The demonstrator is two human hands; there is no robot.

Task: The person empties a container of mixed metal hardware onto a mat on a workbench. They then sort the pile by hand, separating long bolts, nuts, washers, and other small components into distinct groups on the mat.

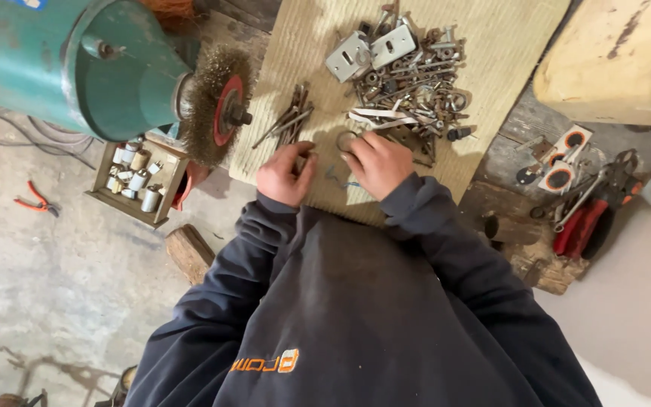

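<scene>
Both hands were seen resting on a ribbed beige mat (491, 38) laid over the bench (521, 128), close together at its near edge. The left hand (284, 175) was curled, its fingers folded around a small dark metal piece (302, 160) of which only a sliver showed; what kind of piece it was could not be told. The right hand (378, 162) was half closed, its fingertips set against a metal ring (346, 140) lying flat on the mat; whether the ring was actually gripped could not be told.

A small bundle of rusty nails (289, 120) lay just beyond the left hand, apart from it. A large heap of mixed metal hardware (408, 79), with two pale flat plates (371, 51) on top, lay just beyond the right hand, its nearest pieces almost touching the knuckles.

A wire brush wheel (216, 105) on a green motor (69, 64) was seen to the left of the mat. Below it stood a small wooden tray of sockets (136, 181), and red-handled pliers (35, 200) lay on the floor. Red-handled tools (582, 218) lay at the right end of the bench.
</scene>
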